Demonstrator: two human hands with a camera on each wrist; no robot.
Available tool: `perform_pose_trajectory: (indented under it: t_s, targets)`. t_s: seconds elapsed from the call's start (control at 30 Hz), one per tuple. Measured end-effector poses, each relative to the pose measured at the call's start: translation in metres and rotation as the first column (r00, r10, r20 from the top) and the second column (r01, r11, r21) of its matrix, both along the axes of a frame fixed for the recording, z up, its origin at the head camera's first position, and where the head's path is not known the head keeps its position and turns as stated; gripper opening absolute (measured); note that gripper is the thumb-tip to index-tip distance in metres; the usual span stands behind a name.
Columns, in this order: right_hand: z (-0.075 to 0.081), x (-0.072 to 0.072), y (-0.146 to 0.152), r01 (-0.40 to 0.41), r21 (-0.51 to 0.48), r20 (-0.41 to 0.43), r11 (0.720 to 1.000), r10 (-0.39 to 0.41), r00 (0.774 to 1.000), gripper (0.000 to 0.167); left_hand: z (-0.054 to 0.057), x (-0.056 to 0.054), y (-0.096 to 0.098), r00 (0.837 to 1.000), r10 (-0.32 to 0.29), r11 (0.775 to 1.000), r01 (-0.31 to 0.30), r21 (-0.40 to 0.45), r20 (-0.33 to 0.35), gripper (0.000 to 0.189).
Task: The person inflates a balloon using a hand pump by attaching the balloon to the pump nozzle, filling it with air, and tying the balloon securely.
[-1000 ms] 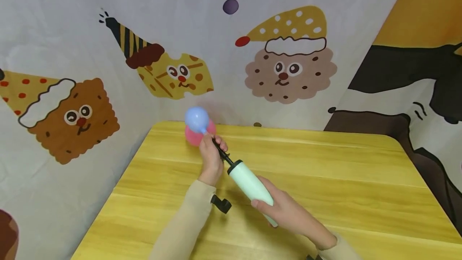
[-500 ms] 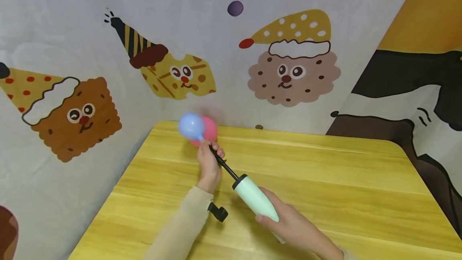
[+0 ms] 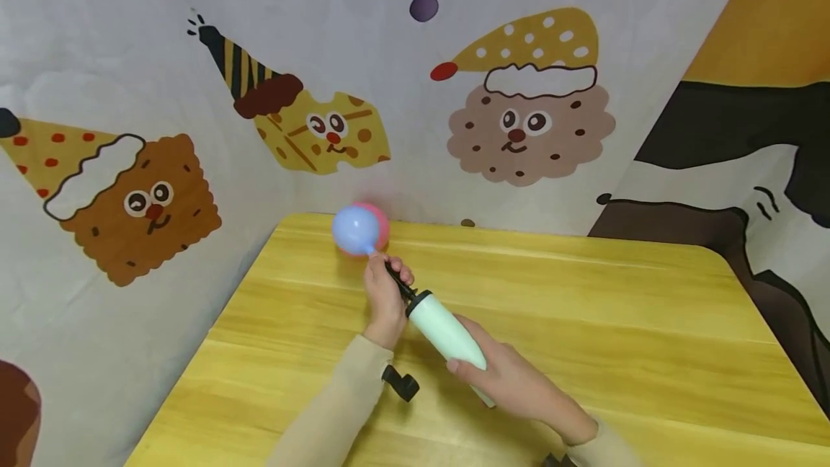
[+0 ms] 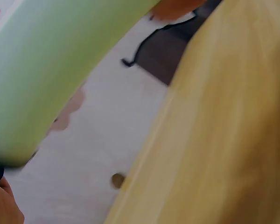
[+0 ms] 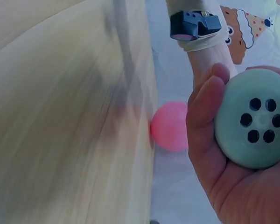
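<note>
My left hand (image 3: pixel 385 290) grips the black front end of a balloon pump and the neck of a small blue balloon (image 3: pixel 354 229) fitted on it. Around the pump's mint-green barrel (image 3: pixel 447 330) curl the fingers of my right hand (image 3: pixel 515 377). The barrel sits close up to the left hand, with only a short piece of black rod (image 3: pixel 405 289) showing. In the right wrist view the pump's holed end cap (image 5: pixel 259 119) faces the camera, held in the palm. A pink balloon (image 5: pixel 170 126) lies behind the blue one, partly hidden by it in the head view.
The wood-grain table (image 3: pixel 583 308) reaches back to a light cloth (image 3: pixel 402 92) printed with cartoon biscuits and cheese in party hats. A black camera mount (image 3: pixel 400 383) sticks out from the left wrist. The pink balloon is near the table's back edge.
The right hand drew the barrel back, baring more rod, and has now pushed it forward again. The blue balloon swung left, then back right over the pink one, and looks slightly larger.
</note>
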State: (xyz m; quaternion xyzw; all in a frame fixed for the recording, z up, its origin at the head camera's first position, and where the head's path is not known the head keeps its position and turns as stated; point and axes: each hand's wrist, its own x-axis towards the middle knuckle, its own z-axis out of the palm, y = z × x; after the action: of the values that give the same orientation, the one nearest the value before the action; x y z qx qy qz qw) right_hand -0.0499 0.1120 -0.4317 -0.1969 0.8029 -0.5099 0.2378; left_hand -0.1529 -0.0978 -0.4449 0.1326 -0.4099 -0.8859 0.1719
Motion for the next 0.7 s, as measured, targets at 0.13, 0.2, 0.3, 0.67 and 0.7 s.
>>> perform_pose_trajectory:
  t_s: [0.13,0.2,0.3,0.67,0.7]
  targets:
    - [0.005,0.008,0.019,-0.018,0.016,-0.027,1.000,0.018,0.999,0.069,0.009,-0.011,-0.019,0.996,0.072,0.997,-0.070,0.027,-0.055,0.035]
    - [0.005,0.013,0.029,-0.024,0.031,-0.040,0.999,0.026,0.999,0.070,0.014,-0.015,-0.028,0.993,0.098,0.995,-0.096,0.034,-0.072,0.033]
    - [0.004,0.019,0.038,-0.010,0.074,-0.056,0.997,0.014,0.998,0.074,0.017,-0.017,-0.032,0.990,0.112,0.993,-0.109,0.047,-0.081,0.030]
    - [-0.002,-0.001,0.014,0.080,0.117,-0.111,0.990,-0.067,0.992,0.074,-0.001,0.000,0.020,0.999,0.046,0.999,-0.046,-0.020,-0.030,0.034]
    - [-0.001,-0.003,0.011,0.083,0.117,-0.118,0.990,-0.069,0.991,0.074,-0.002,0.000,0.024,0.999,0.036,0.999,-0.036,-0.026,-0.026,0.034]
